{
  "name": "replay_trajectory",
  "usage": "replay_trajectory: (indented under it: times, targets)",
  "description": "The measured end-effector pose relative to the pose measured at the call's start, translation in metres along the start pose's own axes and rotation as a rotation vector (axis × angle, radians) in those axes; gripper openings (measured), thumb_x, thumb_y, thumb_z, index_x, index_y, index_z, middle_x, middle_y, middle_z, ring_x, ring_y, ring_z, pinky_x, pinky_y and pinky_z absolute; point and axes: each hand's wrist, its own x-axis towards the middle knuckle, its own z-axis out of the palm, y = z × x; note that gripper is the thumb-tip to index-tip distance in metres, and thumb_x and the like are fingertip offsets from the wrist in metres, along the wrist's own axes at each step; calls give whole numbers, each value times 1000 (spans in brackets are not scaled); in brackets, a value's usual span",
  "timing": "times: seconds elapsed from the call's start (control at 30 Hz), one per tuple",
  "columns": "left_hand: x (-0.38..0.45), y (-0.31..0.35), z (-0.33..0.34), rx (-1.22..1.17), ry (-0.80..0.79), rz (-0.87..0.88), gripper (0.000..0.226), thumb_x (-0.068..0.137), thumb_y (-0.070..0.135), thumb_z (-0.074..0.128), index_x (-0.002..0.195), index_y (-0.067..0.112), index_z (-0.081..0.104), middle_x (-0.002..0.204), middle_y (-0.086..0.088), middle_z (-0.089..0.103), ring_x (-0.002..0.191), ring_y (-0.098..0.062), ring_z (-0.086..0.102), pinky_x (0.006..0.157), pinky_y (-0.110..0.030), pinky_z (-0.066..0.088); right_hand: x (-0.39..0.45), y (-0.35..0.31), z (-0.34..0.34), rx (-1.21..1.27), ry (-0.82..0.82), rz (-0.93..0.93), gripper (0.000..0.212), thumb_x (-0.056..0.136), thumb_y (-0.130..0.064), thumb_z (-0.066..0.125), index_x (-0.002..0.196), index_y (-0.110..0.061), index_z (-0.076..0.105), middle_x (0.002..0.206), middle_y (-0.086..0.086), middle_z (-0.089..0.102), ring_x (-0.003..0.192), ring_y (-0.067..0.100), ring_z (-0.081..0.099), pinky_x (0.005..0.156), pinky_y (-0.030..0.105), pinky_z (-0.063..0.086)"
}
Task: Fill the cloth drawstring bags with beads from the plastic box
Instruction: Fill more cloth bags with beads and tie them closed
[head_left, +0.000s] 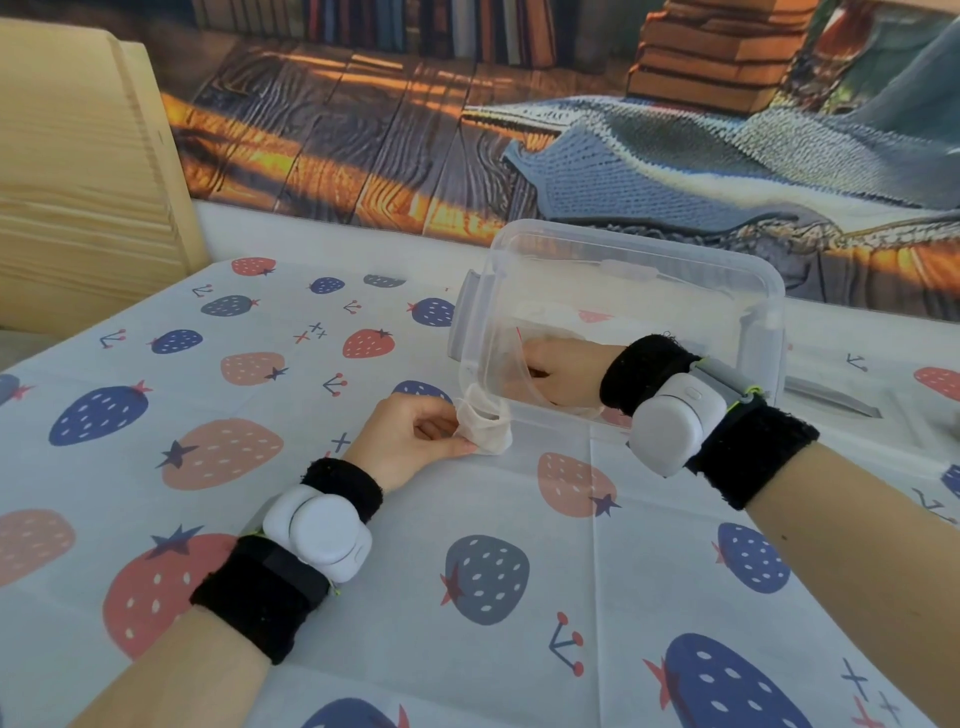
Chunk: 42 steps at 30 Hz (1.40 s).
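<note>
Head view: left hand (410, 436) pinching cloth bag (485, 428) just beside plastic box (623, 291); right hand (558, 371) inside box, grip unclear.

You will find no readable text, label, brand, number or sign anywhere in this view. The tablecloth (467, 499) before you carries only printed strawberries, small crosses and cherry-like marks, none of them letters. The book spines on the printed backdrop (363, 130) are too blurred to show any title. The clear plastic box (639, 270) bears no legible label, and the white devices strapped to your wrists show no marking that can be made out.
</note>
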Motion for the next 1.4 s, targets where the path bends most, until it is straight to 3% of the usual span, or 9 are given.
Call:
replay_trajectory:
  times: [0.1,0.2,0.33,0.4,0.6,0.73,0.93,1.27,1.4]
  targets:
    - [0,-1,0,-3,2,-4,20,76,10,77,95,11,73,79,4,70,65,2,58,67,-11,45,-3,-2,-4,47,-49,30,36,101,-29,32,123,-13,55,123,4,59,112,25,51,101,37,37]
    - [1,-1,0,0,-2,-4,21,76,11,77,96,9,73,81,2,71,66,1,58,68,-11,45,-5,1,-5,125,-61,8,29,99,-32,32,109,-26,59,114,-4,61,106,19,52,99,35,39]
    - [0,0,0,-3,1,-3,21,76,9,77,96,9,73,80,0,71,66,1,58,67,-11,45,-6,0,-3,27,-42,-28,24,98,-21,34,103,-15,57,102,3,61,92,21,51,87,33,40]
    - [0,1,0,-5,1,-3,19,75,9,77,94,10,73,81,0,71,66,1,59,67,-11,45,-4,-2,-1,-49,-6,-33,19,96,-17,35,86,-11,51,88,7,56,80,21,46,75,30,38]
    - [0,2,1,-15,7,0,17,75,9,77,91,14,73,76,3,69,64,2,57,66,-10,44,-1,-1,-1,-90,11,-34,32,87,-7,41,58,-17,30,59,-2,35,55,13,28,52,23,25]
    - [0,2,0,-3,2,-1,19,76,10,77,94,11,74,81,0,71,66,1,58,67,-12,45,2,1,-1,-37,-31,-21,33,85,-3,42,56,-17,33,57,-2,39,53,16,34,54,22,32]
    - [-1,4,1,-18,0,6,22,76,5,75,84,25,70,64,20,66,61,5,55,64,-9,43,2,4,-1,-26,25,-9,35,84,-2,43,55,-18,31,52,-6,40,48,11,33,49,18,28]
    - [0,3,0,-7,-6,15,18,76,6,76,91,15,73,73,10,69,64,2,58,67,-11,44,5,10,-30,81,142,46,30,83,-1,44,54,-10,43,52,-2,40,50,13,33,46,14,31]
    - [0,4,-1,9,-6,24,19,76,6,75,94,12,72,79,3,70,65,2,58,67,-10,44,12,11,-44,22,269,99,43,89,-12,49,48,-16,35,50,-3,35,50,15,30,54,25,27]
